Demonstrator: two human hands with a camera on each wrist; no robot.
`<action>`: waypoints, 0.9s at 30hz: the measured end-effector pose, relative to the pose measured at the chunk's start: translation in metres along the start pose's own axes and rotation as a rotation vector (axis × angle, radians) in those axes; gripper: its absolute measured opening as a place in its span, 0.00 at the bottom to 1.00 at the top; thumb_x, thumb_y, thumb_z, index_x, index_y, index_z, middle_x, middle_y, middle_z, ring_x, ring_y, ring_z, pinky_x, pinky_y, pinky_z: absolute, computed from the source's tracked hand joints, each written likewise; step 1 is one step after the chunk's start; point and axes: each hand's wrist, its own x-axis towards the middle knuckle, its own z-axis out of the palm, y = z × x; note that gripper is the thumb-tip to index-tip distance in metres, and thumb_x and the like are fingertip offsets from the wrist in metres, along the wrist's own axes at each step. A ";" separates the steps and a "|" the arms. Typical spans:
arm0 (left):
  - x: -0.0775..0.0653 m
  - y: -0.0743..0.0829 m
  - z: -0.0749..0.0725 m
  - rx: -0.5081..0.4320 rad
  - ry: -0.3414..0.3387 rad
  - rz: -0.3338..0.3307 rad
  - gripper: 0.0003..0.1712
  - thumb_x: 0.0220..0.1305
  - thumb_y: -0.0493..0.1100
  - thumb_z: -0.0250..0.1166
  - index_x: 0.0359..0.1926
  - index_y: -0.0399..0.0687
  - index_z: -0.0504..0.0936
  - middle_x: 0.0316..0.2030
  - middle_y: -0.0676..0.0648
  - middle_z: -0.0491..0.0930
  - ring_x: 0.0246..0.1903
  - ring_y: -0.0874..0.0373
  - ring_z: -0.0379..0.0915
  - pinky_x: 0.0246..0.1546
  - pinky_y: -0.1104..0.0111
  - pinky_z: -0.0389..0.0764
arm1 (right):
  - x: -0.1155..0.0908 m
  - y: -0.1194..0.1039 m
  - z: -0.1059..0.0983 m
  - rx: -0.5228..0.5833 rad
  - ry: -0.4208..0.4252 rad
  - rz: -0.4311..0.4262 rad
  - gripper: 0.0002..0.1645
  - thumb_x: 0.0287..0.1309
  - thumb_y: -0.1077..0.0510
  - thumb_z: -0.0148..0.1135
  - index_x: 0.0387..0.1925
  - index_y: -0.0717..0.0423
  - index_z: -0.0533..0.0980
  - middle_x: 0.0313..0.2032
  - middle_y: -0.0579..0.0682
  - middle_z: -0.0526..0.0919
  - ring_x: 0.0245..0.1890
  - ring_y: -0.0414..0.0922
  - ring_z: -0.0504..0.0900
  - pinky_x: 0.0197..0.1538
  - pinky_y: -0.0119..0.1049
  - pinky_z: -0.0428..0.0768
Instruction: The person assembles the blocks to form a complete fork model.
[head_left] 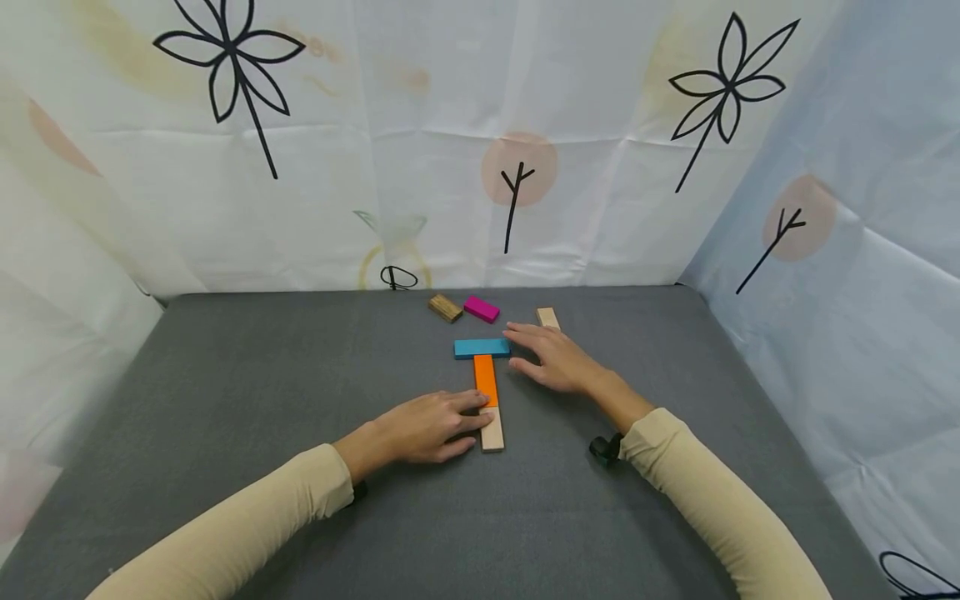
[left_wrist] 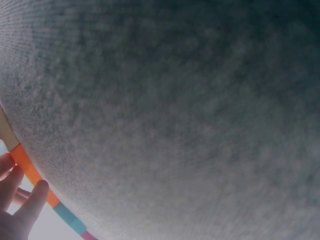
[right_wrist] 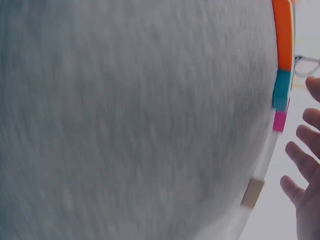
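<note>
On the grey table, a blue wooden block (head_left: 482, 348) lies crosswise at the far end of an orange block (head_left: 485, 379), and a pale wood block (head_left: 492, 435) continues the line toward the person. The left hand (head_left: 435, 427) reaches in from the left, its fingertips resting on the orange and pale blocks near their joint. Beside the right end of the blue block is the right hand (head_left: 555, 358), fingers stretched out and spread. Nothing sits between those fingers (right_wrist: 302, 157) in the right wrist view.
Beyond the blue block lie a brown block (head_left: 446, 307) and a magenta block (head_left: 482, 309). A second pale wood block (head_left: 548, 317) is behind the right hand, partly hidden by it. A printed white cloth (head_left: 450, 208) hangs along the table's back edge and sides.
</note>
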 end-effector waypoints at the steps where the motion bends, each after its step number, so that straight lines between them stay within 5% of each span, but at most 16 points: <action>1: 0.000 0.000 0.000 -0.002 0.001 -0.001 0.27 0.75 0.51 0.56 0.70 0.50 0.72 0.69 0.42 0.69 0.66 0.49 0.68 0.62 0.56 0.73 | -0.001 0.004 -0.001 -0.010 0.019 0.007 0.32 0.71 0.50 0.58 0.69 0.62 0.68 0.70 0.59 0.67 0.69 0.57 0.66 0.70 0.59 0.60; 11: 0.000 0.000 0.000 0.014 0.021 0.016 0.26 0.74 0.50 0.57 0.69 0.49 0.73 0.68 0.41 0.70 0.66 0.48 0.68 0.61 0.56 0.74 | -0.009 0.047 -0.020 -0.008 0.126 0.113 0.28 0.68 0.67 0.56 0.67 0.70 0.67 0.68 0.68 0.66 0.67 0.64 0.66 0.67 0.61 0.63; 18: 0.000 0.000 0.001 0.014 0.015 0.015 0.26 0.74 0.50 0.58 0.69 0.48 0.73 0.68 0.41 0.70 0.66 0.48 0.68 0.61 0.55 0.74 | -0.012 0.059 -0.024 0.023 0.061 0.191 0.29 0.73 0.61 0.53 0.70 0.68 0.64 0.71 0.66 0.62 0.70 0.64 0.61 0.69 0.61 0.59; 27: 0.001 -0.001 0.002 0.006 -0.013 -0.011 0.26 0.75 0.51 0.55 0.71 0.52 0.71 0.69 0.43 0.68 0.67 0.50 0.67 0.61 0.56 0.74 | -0.009 0.060 -0.023 0.011 0.054 0.146 0.27 0.70 0.65 0.55 0.68 0.69 0.67 0.69 0.68 0.64 0.70 0.65 0.61 0.68 0.62 0.60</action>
